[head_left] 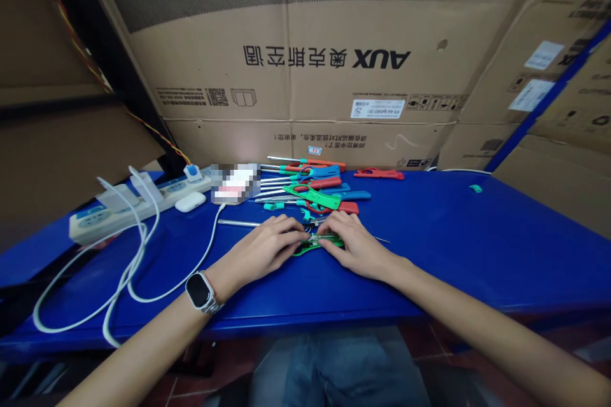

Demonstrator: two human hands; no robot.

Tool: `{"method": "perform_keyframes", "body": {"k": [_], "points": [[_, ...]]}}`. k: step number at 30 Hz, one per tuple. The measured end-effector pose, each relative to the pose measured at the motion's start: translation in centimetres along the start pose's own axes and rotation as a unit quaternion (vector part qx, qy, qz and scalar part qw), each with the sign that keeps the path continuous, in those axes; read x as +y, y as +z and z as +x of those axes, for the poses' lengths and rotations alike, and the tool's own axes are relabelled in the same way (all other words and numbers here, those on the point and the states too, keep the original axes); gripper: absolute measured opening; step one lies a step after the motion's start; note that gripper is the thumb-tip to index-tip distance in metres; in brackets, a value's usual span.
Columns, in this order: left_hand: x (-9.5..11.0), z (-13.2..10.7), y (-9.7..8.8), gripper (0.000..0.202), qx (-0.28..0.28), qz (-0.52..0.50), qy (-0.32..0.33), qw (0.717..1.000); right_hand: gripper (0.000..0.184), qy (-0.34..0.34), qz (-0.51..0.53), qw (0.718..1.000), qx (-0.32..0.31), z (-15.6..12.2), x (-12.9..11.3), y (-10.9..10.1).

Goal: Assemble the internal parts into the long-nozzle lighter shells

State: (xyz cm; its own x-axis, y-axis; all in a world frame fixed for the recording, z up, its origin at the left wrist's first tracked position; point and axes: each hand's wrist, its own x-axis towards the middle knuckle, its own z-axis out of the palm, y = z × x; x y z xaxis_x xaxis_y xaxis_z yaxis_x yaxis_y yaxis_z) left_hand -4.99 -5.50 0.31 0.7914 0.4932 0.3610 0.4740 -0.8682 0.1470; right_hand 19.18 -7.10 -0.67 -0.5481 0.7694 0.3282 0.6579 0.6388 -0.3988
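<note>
Near the front middle of the table, both hands are closed around the parts of a green long-nosed gas lighter (312, 245). My left hand (267, 243), with a watch (199, 291) on the wrist, pinches its left part between thumb and fingers. My right hand (357, 245) grips the other end, and its fingers hide much of the handle. A silvery metal tube (238, 223) sticks out to the left behind my left hand. The thin tip of a metal rod (382, 240) shows to the right of my right hand. Small inner parts between the fingertips are too small to tell.
Several red, blue and green gas lighters (324, 183) lie piled just beyond my hands, one red lighter (379, 174) apart. Left are a phone (236, 183), white case (190, 201), power strip (165, 203) and looping white cables (138, 267). Cardboard (305, 89) walls the back.
</note>
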Motion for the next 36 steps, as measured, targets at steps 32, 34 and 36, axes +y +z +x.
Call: {"method": "perform_keyframes", "body": {"k": [32,34,36], "points": [[0.3,-0.2,0.0,0.032,-0.058,0.065,0.009,0.996,0.006,0.051,0.027,0.994,-0.091,3.2,0.4,-1.8],[0.3,-0.1,0.1,0.032,-0.056,0.060,0.011,0.997,0.008,0.046,-0.007,0.993,-0.110,3.4,0.0,-2.2],[0.3,0.0,0.1,0.030,-0.053,0.054,0.012,0.997,0.010,0.042,-0.042,0.991,-0.123,3.6,-0.4,-2.6]]}}
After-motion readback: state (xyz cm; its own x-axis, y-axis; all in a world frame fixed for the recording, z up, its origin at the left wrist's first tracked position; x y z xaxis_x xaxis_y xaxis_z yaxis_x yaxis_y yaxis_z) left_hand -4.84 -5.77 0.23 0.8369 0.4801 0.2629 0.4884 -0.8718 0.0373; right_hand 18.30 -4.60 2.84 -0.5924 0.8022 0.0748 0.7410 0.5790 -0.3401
